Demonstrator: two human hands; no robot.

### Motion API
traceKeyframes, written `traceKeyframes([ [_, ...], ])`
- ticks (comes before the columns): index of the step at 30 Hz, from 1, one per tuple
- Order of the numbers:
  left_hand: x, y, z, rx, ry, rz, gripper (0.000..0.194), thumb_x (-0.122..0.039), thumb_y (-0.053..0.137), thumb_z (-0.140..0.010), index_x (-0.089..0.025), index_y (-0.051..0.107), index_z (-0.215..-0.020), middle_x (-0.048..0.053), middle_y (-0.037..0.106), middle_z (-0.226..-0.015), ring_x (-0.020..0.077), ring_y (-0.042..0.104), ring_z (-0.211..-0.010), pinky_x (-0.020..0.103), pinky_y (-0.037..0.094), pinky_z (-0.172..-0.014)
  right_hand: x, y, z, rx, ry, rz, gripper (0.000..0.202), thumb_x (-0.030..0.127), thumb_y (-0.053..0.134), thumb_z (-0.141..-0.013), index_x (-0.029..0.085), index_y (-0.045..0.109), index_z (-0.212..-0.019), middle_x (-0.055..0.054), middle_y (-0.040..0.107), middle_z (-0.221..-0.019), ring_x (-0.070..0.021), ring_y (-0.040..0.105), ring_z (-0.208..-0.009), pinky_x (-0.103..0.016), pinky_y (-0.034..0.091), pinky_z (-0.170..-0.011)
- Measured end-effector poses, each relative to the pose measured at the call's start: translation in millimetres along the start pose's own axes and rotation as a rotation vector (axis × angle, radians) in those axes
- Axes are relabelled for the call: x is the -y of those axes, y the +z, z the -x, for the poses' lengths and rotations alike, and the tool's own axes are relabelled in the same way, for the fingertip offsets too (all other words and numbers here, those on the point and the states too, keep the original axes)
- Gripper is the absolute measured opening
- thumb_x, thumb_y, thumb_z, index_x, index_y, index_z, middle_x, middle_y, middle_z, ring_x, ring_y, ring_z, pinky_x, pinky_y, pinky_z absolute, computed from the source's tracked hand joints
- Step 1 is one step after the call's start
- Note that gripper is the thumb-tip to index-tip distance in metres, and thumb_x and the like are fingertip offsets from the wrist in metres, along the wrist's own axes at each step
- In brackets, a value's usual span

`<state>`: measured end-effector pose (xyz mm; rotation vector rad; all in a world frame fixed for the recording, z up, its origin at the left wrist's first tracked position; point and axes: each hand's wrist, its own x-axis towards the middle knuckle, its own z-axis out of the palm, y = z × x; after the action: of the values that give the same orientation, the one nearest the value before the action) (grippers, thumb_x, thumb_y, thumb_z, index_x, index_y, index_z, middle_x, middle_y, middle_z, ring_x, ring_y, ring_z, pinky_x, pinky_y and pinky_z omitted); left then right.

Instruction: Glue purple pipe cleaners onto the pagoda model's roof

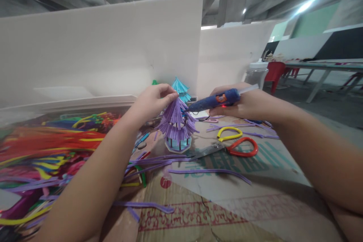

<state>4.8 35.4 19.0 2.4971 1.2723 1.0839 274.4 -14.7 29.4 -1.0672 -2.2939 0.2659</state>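
Note:
A small purple pagoda model with two tiers of roof strips stands upright on a pale base. My left hand pinches the peak of its upper roof; whether a loose strip is between the fingertips is too small to tell. My right hand is wrapped round a blue glue gun, a clear glue stick jutting from its rear and a red light glowing. The gun's nozzle points left and meets the right side of the upper roof. Behind the model rises a light-blue pagoda roof.
Scissors with yellow and red handles lie open right of the model. Purple strips are scattered over the cardboard. Many coloured strips fill the left side. A lidded clear container stands beyond my right hand, before white panels.

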Motion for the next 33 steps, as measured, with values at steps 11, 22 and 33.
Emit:
traceKeyframes([
  [11, 0.0, -0.5, 0.5, 0.004, 0.000, -0.003, 0.029, -0.041, 0.056, -0.091, -0.016, 0.071, -0.095, 0.004, 0.072, -0.088, 0.0181, 0.063, -0.081, 0.030, 0.046, -0.074, -0.2, 1.5, -0.7, -0.004, 0.000, 0.028, 0.046, 0.062, 0.073, -0.074, 0.022, 0.070, -0.098, -0.001, 0.065, -0.075, -0.0160, 0.056, -0.067, -0.028, 0.039, -0.059],
  [22, -2.8, -1.1, 1.2, 0.004, 0.000, -0.004, 0.028, -0.040, 0.057, -0.091, -0.016, 0.071, -0.095, 0.004, 0.072, -0.088, 0.0184, 0.063, -0.081, 0.030, 0.046, -0.075, 0.6, 4.8, -1.2, -0.034, 0.007, 0.025, 0.045, 0.059, 0.073, -0.075, 0.023, 0.068, -0.101, -0.001, 0.068, -0.081, -0.0172, 0.057, -0.071, -0.029, 0.041, -0.065],
  [33, -4.3, -0.8, 1.5, 0.003, 0.008, 0.004, 0.027, -0.039, 0.057, -0.090, -0.016, 0.071, -0.093, 0.004, 0.072, -0.087, 0.0177, 0.063, -0.080, 0.030, 0.046, -0.074, -0.3, 6.2, -3.0, -0.068, 0.002, 0.016, 0.038, 0.055, 0.072, -0.075, 0.023, 0.067, -0.095, 0.000, 0.066, -0.078, -0.0171, 0.057, -0.069, -0.029, 0.039, -0.064],
])
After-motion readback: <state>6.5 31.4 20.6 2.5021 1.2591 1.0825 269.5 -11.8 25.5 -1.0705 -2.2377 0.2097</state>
